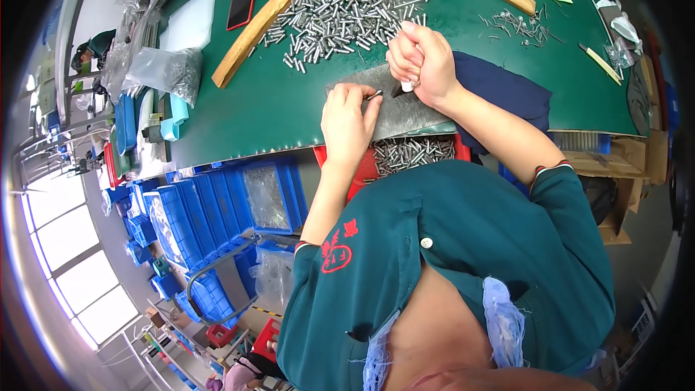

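Observation:
My left hand (346, 124) pinches a small metal pin (374, 94) between thumb and forefinger, low over a grey metal plate (414, 112) at the bench's near edge. To the right of it, my right hand (428, 64) is closed in a fist around a white-ended object (407, 87); most of that object is hidden by the fingers. A small dark piece (396, 90) shows on the plate between the two hands. Beyond them lies a large heap of metal pins (347, 7). Below the plate, a red bin (364, 170) holds many similar pins.
Wooden strips (279, 16) frame the heap on the green bench (239, 116). Thin metal pieces (521, 27) lie right, near a dark blue cloth (503, 94) and a cutter (601, 64). A phone (243, 0) and a bag of parts (170, 72) lie left; blue crates (195, 217) stand below.

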Demonstrator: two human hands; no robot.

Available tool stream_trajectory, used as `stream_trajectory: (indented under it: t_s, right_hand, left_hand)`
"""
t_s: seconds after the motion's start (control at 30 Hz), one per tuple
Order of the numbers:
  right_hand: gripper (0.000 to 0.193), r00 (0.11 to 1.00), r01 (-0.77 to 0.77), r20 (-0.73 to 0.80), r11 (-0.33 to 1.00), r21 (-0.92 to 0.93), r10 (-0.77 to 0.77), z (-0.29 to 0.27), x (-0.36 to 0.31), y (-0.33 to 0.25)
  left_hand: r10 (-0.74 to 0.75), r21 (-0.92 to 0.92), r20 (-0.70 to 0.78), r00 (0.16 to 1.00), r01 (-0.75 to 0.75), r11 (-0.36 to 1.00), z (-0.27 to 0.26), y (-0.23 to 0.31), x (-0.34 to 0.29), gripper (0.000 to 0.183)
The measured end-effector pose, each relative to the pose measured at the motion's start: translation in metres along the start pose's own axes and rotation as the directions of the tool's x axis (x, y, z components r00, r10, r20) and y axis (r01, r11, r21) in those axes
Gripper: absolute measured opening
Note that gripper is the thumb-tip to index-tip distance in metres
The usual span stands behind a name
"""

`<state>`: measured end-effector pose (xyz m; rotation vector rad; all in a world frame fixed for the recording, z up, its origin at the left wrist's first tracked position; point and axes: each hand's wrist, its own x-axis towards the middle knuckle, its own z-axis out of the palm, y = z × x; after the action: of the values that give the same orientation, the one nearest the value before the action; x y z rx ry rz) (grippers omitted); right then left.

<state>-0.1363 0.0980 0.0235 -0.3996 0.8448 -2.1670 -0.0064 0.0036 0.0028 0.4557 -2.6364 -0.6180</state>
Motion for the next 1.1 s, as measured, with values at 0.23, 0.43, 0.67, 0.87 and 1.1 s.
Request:
stream_trajectory:
  t_s: [0.23,0.43,0.67,0.87,1.1]
  right_hand:
    - [0.045,0.999,0.008,0.034,1.000,-0.024,-0.007,0.003,-0.003,0.000]
    - [0.045,0.997,0.018,0.073,1.000,-0.016,-0.017,0.003,-0.003,0.000]
    - [0.045,0.995,0.009,0.101,1.000,0.021,-0.011,0.004,-0.004,0.000]
    - [0.044,0.962,0.122,0.261,0.983,-0.138,-0.083,-0.001,-0.008,0.008]
    - [0.045,0.992,0.042,0.124,0.995,-0.088,-0.031,0.002,-0.003,-0.001]
  left_hand:
    - [-0.033,-0.083,0.115,0.993,0.043,0.996,-0.002,0.001,-0.005,0.011]
    - [-0.034,-0.068,0.106,0.994,0.041,0.997,0.001,0.005,-0.008,0.010]
    - [-0.026,-0.081,0.104,0.994,0.034,0.996,0.001,0.002,-0.010,0.011]
    - [0.022,-0.082,0.070,0.997,-0.016,0.997,0.002,0.002,-0.008,0.011]
    - [0.170,-0.183,0.363,0.916,-0.109,0.977,-0.021,0.007,0.003,0.010]
